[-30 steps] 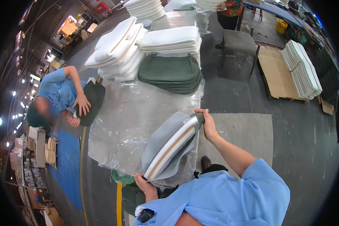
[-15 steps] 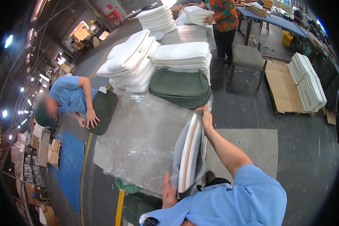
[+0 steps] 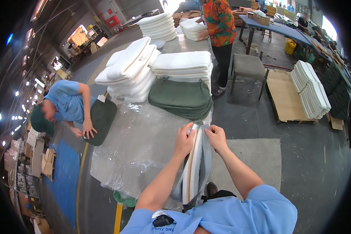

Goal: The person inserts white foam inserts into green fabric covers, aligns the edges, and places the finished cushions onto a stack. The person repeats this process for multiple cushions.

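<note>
A white foam pad (image 3: pixel 192 171) with a tan middle layer stands on its edge, long and narrow, partly inside a grey fabric cover (image 3: pixel 203 167) at the table's right edge. At its far end my left hand (image 3: pixel 184 141) is closed on the left side of the cover's opening, against the foam. Opposite it, my right hand (image 3: pixel 217 138) pinches the cover's right edge between thumb and fingers. Just beyond both hands lies a stack of dark green covered cushions (image 3: pixel 179 95). The cover's near end lies close to my body.
Plastic sheeting covers the table (image 3: pixel 132 144). Behind the green stack are white foam pads (image 3: pixel 181 62) and a taller pile (image 3: pixel 128 66). At left, a co-worker (image 3: pixel 68 103) handles a green cushion (image 3: pixel 101 121). A chair (image 3: pixel 249 66) and another person (image 3: pixel 219 23) are beyond the right side.
My left hand has moved from the cover's near end to its far end. My right hand now pinches the cover's edge there. The cover's far end has drawn closer around the foam.
</note>
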### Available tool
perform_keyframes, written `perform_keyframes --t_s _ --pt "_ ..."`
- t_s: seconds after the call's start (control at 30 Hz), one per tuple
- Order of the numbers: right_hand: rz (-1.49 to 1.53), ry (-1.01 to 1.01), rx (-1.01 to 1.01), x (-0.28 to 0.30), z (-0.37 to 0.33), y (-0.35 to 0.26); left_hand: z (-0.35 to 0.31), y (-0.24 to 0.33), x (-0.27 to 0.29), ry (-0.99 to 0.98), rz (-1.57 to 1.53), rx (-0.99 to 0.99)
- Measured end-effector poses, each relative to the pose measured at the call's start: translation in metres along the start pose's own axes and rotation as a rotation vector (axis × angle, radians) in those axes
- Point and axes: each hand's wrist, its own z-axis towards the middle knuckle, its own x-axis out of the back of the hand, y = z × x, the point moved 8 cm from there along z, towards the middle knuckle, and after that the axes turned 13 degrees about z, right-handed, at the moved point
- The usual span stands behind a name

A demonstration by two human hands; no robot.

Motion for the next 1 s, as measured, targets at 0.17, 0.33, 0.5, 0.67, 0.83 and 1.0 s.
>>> perform_keyframes --t_s 0.17,0.33,0.5,0.67,0.83,1.0 --pt "0.083 -0.047 -0.061 0.004 0.005 0.01 0.026 0.006 -0.022 -0.098 0.022 -0.083" --pt "-0.034 -0.16 -0.137 0.001 0.01 0.016 0.039 0.012 -0.035 -0.159 0.036 -0.168" --pt "-0.331 -0.262 -0.062 -0.003 0.018 0.007 0.053 0.014 -0.044 -0.215 -0.029 -0.182" --pt "-0.36 -0.337 -0.011 -0.022 0.016 -0.004 0.059 -0.012 -0.048 -0.244 -0.201 -0.083" --pt "-0.043 -0.396 -0.211 -0.006 0.023 0.021 0.063 -0.007 -0.052 -0.412 -0.419 -0.093" --pt "0.396 -0.369 -0.411 -0.007 0.024 0.037 0.068 0.012 -0.038 -0.415 -0.12 -0.202"
